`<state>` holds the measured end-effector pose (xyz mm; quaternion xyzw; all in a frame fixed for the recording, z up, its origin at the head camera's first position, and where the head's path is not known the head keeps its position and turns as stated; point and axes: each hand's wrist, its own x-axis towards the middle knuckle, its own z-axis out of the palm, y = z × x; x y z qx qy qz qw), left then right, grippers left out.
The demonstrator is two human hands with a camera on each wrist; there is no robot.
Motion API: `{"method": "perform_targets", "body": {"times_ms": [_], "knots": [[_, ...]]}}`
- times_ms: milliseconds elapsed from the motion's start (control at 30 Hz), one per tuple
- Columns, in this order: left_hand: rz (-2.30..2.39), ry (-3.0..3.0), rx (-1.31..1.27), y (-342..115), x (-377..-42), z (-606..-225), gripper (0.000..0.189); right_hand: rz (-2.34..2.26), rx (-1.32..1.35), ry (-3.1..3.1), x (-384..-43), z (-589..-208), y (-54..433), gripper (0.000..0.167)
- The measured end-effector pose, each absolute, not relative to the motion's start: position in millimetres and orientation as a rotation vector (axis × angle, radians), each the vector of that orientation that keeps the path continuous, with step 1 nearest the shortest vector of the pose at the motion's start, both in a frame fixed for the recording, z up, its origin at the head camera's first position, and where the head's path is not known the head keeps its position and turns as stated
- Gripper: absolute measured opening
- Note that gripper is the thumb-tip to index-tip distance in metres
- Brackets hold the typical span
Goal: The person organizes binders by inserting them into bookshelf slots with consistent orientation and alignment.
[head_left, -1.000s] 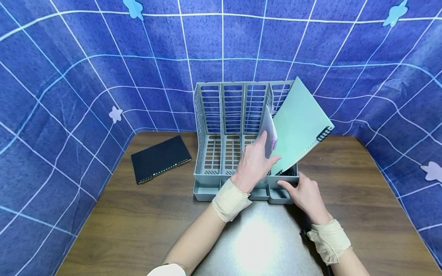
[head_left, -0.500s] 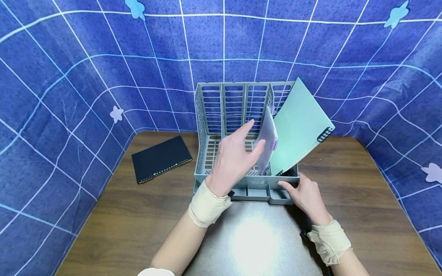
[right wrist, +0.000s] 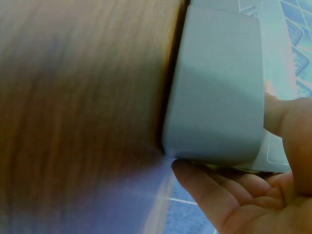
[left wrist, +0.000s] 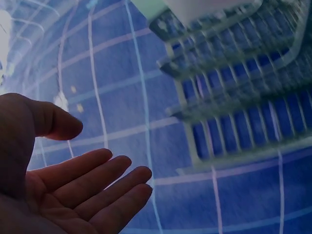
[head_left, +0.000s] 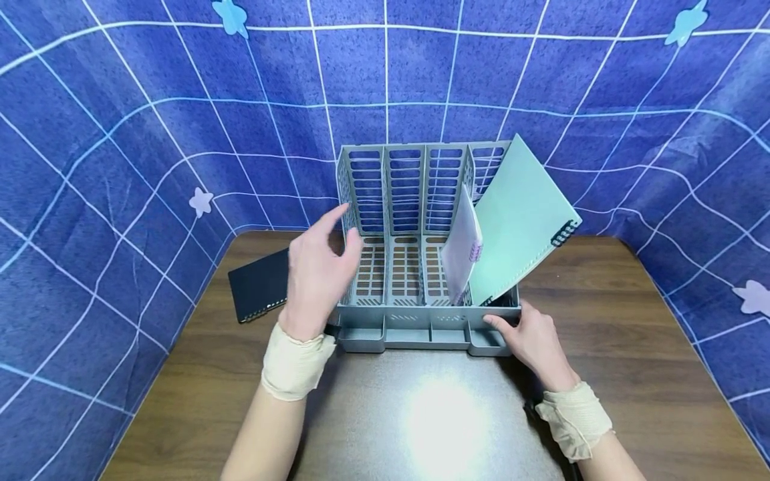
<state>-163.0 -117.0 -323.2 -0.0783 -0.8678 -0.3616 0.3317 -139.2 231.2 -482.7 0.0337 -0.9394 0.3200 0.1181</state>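
Observation:
A grey desk file organizer (head_left: pixel 421 314) with upright dividers stands at the back of the table. In its rightmost slot a mint-green spiral notebook (head_left: pixel 523 220) leans far to the right. Just left of that one, a smaller pale lilac spiral notebook (head_left: pixel 462 250) stands almost upright. My right hand (head_left: pixel 535 344) grips the organizer's front right corner, thumb at the front tray (right wrist: pixel 214 87) and fingers around the side. Nothing is in my left hand (head_left: pixel 315 274), its fingers (left wrist: pixel 102 180) spread and relaxed, and it overlaps part of a black spiral notebook (head_left: pixel 259 284) in the head view.
Blue cloth (head_left: pixel 271 133) with white grid lines and stars hangs around the back and both sides of the wooden table (head_left: pixel 198 394). Small front trays (head_left: pixel 361 337) line the organizer's near edge. A bright glare (head_left: pixel 445 427) lies on the grey surface in front.
My left hand has let go of the lilac notebook and moved left across the organizer toward the black notebook. My right hand has kept its grip at the corner.

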Motion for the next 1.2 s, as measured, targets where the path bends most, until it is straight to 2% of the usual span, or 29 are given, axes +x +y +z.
{"method": "perform_targets", "body": {"times_ms": [200, 500, 867, 1067, 1200], "knots": [[-0.853, -2.296, -0.061, -158, -175, -339, 0.036, 0.936, 0.090, -2.749, -139, -483, 231, 0.042], [-0.812, -2.461, 0.121, -219, -194, -382, 0.043, 0.939, 0.098, -2.741, -139, -484, 231, 0.041], [-0.705, -2.872, 0.028, -272, -204, -433, 0.068, 0.941, 0.095, -2.746, -139, -485, 232, 0.042], [-0.701, -3.076, -0.039, -289, -212, -452, 0.087, 0.941, 0.101, -2.737, -139, -485, 232, 0.041], [-0.694, -3.149, -0.046, -294, -216, -459, 0.091, 0.939, 0.103, -2.739, -140, -484, 232, 0.041]]}}
